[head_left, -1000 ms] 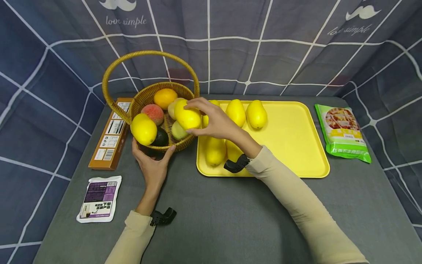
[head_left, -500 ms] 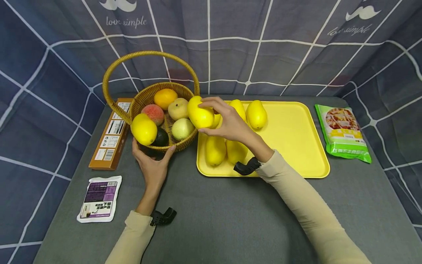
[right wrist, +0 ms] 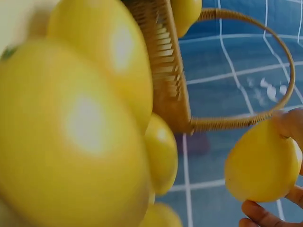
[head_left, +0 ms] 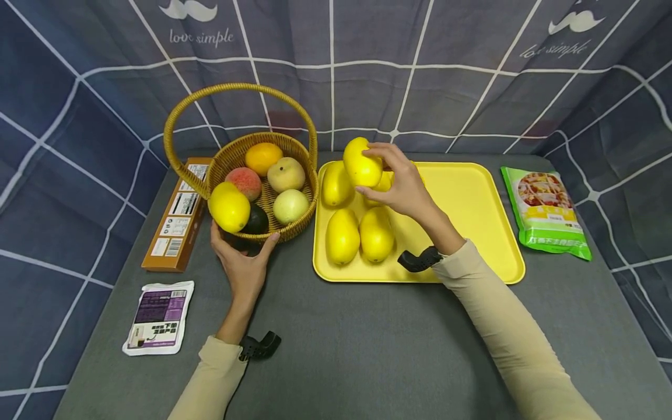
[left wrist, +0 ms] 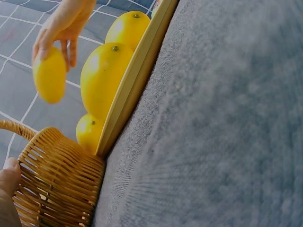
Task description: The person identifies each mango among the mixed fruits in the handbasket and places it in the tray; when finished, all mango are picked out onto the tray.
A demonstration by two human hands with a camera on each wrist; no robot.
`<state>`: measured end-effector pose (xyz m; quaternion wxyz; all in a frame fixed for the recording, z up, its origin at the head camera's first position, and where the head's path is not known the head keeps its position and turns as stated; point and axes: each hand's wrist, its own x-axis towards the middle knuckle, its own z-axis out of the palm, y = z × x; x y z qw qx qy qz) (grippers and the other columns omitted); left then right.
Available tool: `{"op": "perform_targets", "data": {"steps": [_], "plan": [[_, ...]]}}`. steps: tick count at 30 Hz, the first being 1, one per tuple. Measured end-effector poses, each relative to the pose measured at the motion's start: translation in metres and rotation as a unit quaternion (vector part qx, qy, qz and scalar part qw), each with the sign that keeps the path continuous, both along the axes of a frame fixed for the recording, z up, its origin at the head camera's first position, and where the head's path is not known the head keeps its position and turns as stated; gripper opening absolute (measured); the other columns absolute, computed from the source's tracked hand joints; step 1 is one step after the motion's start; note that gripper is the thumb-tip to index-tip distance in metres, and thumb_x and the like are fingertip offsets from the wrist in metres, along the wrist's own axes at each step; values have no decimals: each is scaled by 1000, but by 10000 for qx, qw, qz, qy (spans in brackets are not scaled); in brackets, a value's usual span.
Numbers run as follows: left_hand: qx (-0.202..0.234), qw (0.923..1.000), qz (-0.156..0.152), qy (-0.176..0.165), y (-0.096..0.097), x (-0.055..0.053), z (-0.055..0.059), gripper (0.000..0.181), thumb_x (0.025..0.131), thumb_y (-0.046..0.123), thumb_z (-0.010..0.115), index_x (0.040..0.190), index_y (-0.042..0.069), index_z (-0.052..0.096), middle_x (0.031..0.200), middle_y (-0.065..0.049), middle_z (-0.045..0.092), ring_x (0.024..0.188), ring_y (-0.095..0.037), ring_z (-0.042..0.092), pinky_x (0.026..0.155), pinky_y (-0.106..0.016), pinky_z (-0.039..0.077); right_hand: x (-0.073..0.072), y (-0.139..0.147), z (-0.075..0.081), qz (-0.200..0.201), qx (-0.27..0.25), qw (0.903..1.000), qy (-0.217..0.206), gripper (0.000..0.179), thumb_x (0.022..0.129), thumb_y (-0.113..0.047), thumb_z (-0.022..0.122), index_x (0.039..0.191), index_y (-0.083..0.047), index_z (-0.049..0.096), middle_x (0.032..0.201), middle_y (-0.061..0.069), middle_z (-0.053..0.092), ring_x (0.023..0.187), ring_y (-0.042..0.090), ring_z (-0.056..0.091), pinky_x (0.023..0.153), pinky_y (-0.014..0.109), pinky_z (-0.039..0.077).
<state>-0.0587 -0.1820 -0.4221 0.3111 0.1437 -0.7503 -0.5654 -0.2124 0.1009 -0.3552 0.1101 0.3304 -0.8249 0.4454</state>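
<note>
My right hand (head_left: 401, 184) holds a smooth yellow oval fruit (head_left: 362, 163) between thumb and fingers, raised over the back left of a yellow tray (head_left: 462, 221). Several similar yellow fruits (head_left: 343, 236) lie on the tray's left side; the hand covers some of those behind. My left hand (head_left: 244, 268) grips the front of a wicker basket (left wrist: 61, 175), its thumb at the rim and its fingers lower down. Inside the basket are a red peach (head_left: 244, 182), an orange fruit (head_left: 263, 157), two pale round fruits (head_left: 286, 175), a dark green fruit (head_left: 256, 220) and a yellow fruit (head_left: 229, 207) at the front left.
The basket's tall arched handle (head_left: 238, 87) stands upright. Left of it lies a brown box (head_left: 178, 216), with a white and purple pouch (head_left: 158, 318) nearer. A green food packet (head_left: 546, 211) lies right of the tray. Grey checked curtains (head_left: 367, 99) enclose the table.
My right hand has carried the yellow fruit from over the basket rightward to above the tray, uncovering the pale fruits. My left hand has stayed on the basket.
</note>
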Motion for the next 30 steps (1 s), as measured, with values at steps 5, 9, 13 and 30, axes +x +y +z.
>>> {"op": "perform_targets", "data": {"steps": [5, 9, 13, 30], "plan": [[13, 10000, 17, -47, 1, 1, 0, 109, 75, 13, 85, 155, 3, 11, 159, -13, 16, 140, -22, 27, 92, -53, 37, -9, 25, -10, -572, -17, 9982, -157, 63, 76, -19, 85, 131, -9, 58, 141, 10, 50, 121, 25, 55, 94, 43, 50], [-29, 10000, 25, -16, 0, 1, 0, 108, 75, 12, 85, 154, 2, 11, 159, -14, 16, 141, -21, 25, 96, -54, 36, -13, 44, -17, -917, -1, 9953, -316, 62, 76, -18, 85, 131, -7, 57, 141, 10, 49, 121, 27, 53, 95, 48, 49], [-60, 10000, 21, -13, -1, 1, 1, 108, 75, 12, 85, 154, 2, 12, 159, -15, 16, 142, -22, 24, 98, -54, 36, -14, 61, -23, -1212, 130, 9918, -390, 64, 76, -18, 84, 132, -5, 56, 143, 11, 47, 120, 30, 53, 95, 50, 48], [-95, 9999, -25, -35, 0, -1, 1, 108, 75, 14, 85, 154, 4, 12, 158, -14, 16, 143, -22, 23, 105, -55, 34, -24, 117, -46, -2317, 325, 9662, -1083, 64, 79, -10, 77, 135, -1, 47, 140, 19, 44, 123, 35, 47, 97, 53, 46]]}}
